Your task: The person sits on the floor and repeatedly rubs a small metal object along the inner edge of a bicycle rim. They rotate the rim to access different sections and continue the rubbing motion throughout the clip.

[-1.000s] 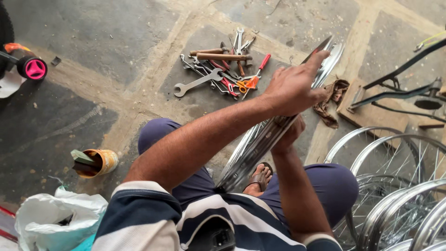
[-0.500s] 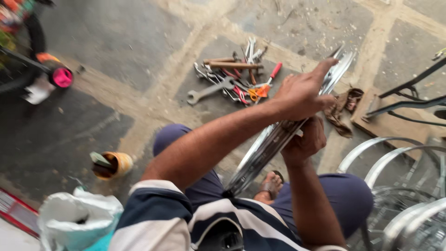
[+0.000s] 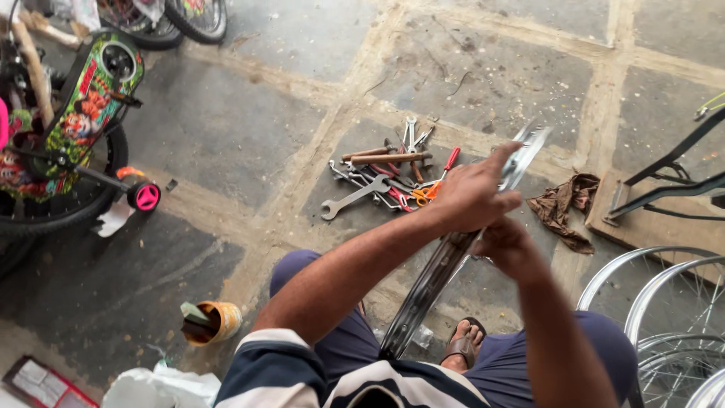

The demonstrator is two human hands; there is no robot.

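Stone floor, left hand [image 3: 474, 198] clamped over wheel rim [image 3: 430, 283], right hand [image 3: 507, 245] gripping beneath.

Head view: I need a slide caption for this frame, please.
Seated person grips a shiny bicycle rim with left hand and right hand, above wrenches scattered on stone floor.

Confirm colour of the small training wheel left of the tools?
Pink small training wheel with a black hub, clearest in the head view.

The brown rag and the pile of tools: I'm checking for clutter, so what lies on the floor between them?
In the head view, the top end of the bicycle rim crosses between the pile of tools and the brown rag, gripped by the left hand.
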